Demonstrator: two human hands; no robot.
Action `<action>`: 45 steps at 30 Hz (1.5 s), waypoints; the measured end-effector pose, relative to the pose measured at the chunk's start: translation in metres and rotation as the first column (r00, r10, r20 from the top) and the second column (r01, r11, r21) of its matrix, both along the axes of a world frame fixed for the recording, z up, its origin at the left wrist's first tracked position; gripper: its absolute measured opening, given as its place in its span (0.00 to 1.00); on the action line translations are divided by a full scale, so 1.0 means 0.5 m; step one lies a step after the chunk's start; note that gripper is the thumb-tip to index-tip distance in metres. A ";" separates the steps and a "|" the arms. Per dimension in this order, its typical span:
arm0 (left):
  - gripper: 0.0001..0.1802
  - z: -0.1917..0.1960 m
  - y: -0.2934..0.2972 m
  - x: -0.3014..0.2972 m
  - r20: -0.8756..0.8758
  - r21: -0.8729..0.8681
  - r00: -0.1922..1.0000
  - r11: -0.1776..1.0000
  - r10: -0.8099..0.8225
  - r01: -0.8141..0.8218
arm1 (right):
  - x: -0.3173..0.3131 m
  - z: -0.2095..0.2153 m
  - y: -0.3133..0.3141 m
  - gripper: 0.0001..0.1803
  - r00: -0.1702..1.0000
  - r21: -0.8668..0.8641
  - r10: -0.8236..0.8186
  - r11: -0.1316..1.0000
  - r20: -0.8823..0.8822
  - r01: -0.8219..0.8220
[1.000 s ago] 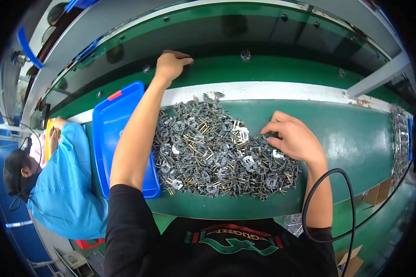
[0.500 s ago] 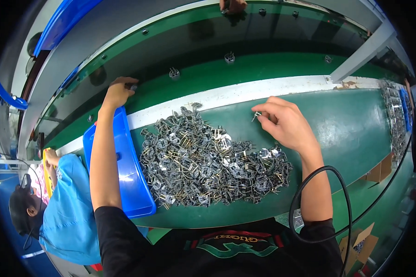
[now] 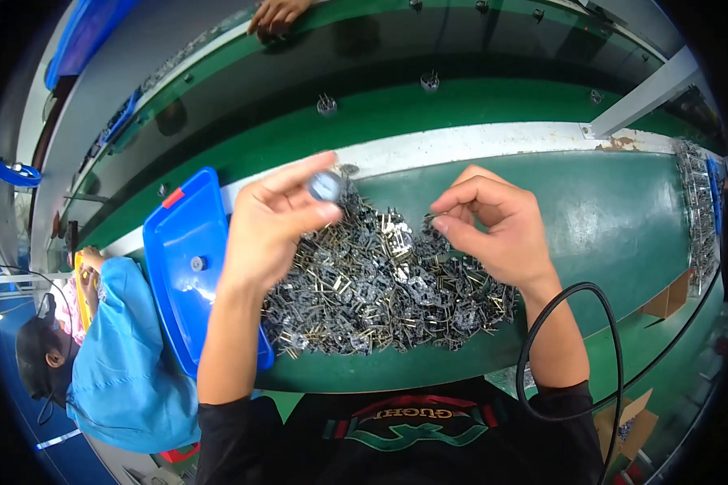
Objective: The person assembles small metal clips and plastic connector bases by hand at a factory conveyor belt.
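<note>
My left hand [image 3: 271, 222] pinches a small round grey part [image 3: 326, 186], blurred by motion, between thumb and fingers. It is raised over the left side of a big pile of small dark parts with brass-coloured pins [image 3: 380, 303]. At the pile's right edge, the thumb and forefinger of my right hand [image 3: 493, 226] are closed on a small dark pronged part [image 3: 430, 218], mostly hidden by the fingertips. The two hands are apart. Left of the pile, partly behind my left forearm, lies a blue plastic tray [image 3: 160, 275] with a small round grey piece [image 3: 197, 263] inside.
Beyond a white rail [image 3: 461, 140] runs a green belt [image 3: 510, 101] carrying round pinned parts [image 3: 326, 105]. Another person's hand [image 3: 279, 14] rests at its far edge. A person in blue [image 3: 117, 364] sits at left. A black cable [image 3: 615, 331] loops by my right arm; a post [image 3: 647, 97] stands at right.
My left hand has come back from the belt toward me and to the right, with the round part. My right hand moved slightly left. The other person's hand has shifted left.
</note>
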State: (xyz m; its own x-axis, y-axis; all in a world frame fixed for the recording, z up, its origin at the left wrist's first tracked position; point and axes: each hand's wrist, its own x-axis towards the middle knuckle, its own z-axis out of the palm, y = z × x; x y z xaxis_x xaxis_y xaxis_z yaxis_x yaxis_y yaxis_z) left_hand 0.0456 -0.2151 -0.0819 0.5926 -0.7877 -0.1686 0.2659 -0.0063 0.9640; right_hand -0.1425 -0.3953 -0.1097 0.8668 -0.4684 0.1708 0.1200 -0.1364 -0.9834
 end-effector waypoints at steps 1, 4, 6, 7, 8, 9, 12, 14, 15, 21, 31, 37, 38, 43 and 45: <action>0.28 0.013 -0.003 -0.035 0.175 0.086 0.984 0.996 -0.015 0.000 | 0.004 0.010 0.012 0.07 0.999 -0.014 0.015 1.000 0.036 -0.015; 0.26 0.001 0.004 -0.088 0.759 0.121 0.645 0.993 -0.086 -0.010 | 0.012 0.035 0.034 0.08 0.997 -0.200 0.022 0.980 0.069 -0.008; 0.25 -0.005 0.003 -0.104 0.787 0.129 0.611 0.991 -0.090 -0.021 | 0.018 0.035 0.044 0.09 0.979 -0.528 -0.008 0.841 0.204 0.117; 0.25 0.000 0.001 -0.109 0.776 0.137 0.622 0.991 -0.105 -0.003 | 0.020 0.034 0.048 0.11 0.971 -0.562 0.007 0.816 0.241 0.134; 0.24 0.003 -0.002 -0.114 0.766 0.145 0.631 0.989 -0.121 0.014 | 0.019 0.034 0.051 0.11 0.972 -0.563 0.006 0.816 0.235 0.131; 0.24 -0.001 -0.003 -0.120 0.763 0.145 0.635 0.989 -0.121 0.015 | 0.015 0.035 0.056 0.12 0.972 -0.592 0.007 0.794 0.234 0.136; 0.23 -0.016 0.002 -0.131 0.728 0.135 0.678 0.991 -0.103 0.005 | 0.014 0.032 0.068 0.13 0.969 -0.620 0.010 0.770 0.246 0.150; 0.24 -0.021 0.005 -0.139 0.687 0.136 0.721 0.991 -0.091 -0.004 | 0.013 0.028 0.074 0.13 0.968 -0.623 0.007 0.766 0.251 0.156; 0.24 -0.021 0.007 -0.141 0.667 0.141 0.739 0.990 -0.097 0.002 | 0.012 0.025 0.078 0.14 0.964 -0.633 -0.005 0.754 0.265 0.178; 0.18 0.010 -0.006 -0.139 0.194 0.133 0.976 0.988 -0.099 0.074 | 0.011 0.018 0.069 0.14 0.965 -0.579 -0.014 0.798 0.263 0.169; 0.13 -0.074 -0.050 0.261 0.686 0.355 0.727 0.857 0.034 -0.375 | -0.016 0.017 -0.072 0.09 0.874 -0.567 0.090 0.729 -0.477 -0.384; 0.16 -0.150 -0.058 0.331 0.895 0.427 0.376 0.708 -0.241 -0.562 | -0.016 0.005 -0.032 0.11 0.835 -0.561 0.107 0.694 -0.540 -0.452; 0.16 -0.147 -0.059 0.324 0.893 0.423 0.385 0.727 -0.234 -0.540 | -0.019 0.010 -0.033 0.10 0.814 -0.498 0.116 0.738 -0.569 -0.454; 0.16 -0.109 0.062 0.375 0.959 0.282 0.215 0.648 -0.183 -0.707 | -0.009 0.010 -0.039 0.09 0.892 -0.463 0.139 0.815 -0.430 -0.350; 0.16 -0.094 0.133 0.436 0.912 0.376 0.241 0.441 -0.331 -0.815 | -0.002 -0.006 -0.045 0.08 0.899 -0.405 0.107 0.866 -0.424 -0.294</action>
State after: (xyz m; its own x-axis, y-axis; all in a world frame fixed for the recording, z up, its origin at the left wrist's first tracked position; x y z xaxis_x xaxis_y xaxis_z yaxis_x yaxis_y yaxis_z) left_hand 0.2634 -0.1486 -0.1289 0.8735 -0.4035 0.2724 -0.4390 -0.8947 0.0823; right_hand -0.1433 -0.4179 -0.1124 0.9725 -0.2296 -0.0393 -0.1703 -0.5855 -0.7926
